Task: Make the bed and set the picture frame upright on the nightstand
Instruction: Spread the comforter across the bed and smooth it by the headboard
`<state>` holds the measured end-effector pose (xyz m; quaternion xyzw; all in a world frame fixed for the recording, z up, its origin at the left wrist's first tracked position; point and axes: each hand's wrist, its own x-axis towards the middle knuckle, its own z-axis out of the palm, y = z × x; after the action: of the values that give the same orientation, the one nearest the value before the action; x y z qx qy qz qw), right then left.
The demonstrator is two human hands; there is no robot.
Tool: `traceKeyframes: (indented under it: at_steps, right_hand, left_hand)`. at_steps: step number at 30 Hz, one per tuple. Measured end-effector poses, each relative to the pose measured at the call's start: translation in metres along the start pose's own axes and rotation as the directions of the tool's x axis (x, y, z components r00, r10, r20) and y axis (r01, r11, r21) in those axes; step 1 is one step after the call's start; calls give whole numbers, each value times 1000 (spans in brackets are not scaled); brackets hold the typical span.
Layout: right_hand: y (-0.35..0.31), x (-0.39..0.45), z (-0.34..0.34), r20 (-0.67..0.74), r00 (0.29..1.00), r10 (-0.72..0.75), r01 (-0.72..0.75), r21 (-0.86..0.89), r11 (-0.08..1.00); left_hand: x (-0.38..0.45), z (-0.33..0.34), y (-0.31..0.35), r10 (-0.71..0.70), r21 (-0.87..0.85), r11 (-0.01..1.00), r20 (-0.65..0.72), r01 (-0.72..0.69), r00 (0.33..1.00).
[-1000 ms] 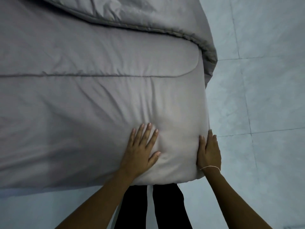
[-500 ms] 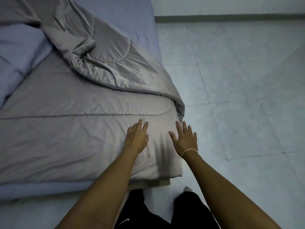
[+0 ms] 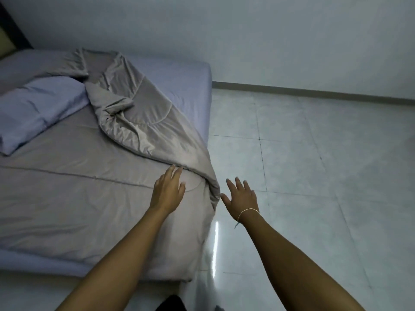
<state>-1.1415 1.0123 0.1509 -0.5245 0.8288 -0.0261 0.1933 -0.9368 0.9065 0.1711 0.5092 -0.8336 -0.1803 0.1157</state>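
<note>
Bedding covered the mattress [image 3: 197, 86]: a grey comforter [image 3: 74, 198] lay flat with its far part folded back toward twelve o'clock, a pillow [image 3: 38, 111] at ten. Left hand [image 3: 167, 193] hovered over it, right hand [image 3: 241, 196] beside its edge, both with fingers spread, gripping nothing.
</note>
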Motion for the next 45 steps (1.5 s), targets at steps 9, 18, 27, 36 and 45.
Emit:
traceKeyframes:
  at_steps: [9,18,27,36,45]
  right_hand:
    - [26,93,-40,-13,989,-145,146,30,989]
    - [39,276,-111,-39,962,-269,270,22,963]
    - [36,467,-185,-40,924,-381,383,29,923]
    - [30,673,-235,106,843,-527,528,23,849]
    - [-69,831,-251,229,661,-715,736,-13,676]
  left_hand:
    - [73,26,45,-161,-80,985,-61,156,985]
    - [259,34,54,-290,-137,952,-114,274,950]
    - [439,31,84,-329,-106,944,-190,314,925]
    - [600,46,82,-567,-174,824,-232,540,790]
    - [684,38,25,-797,-266,597,-304,757,522]
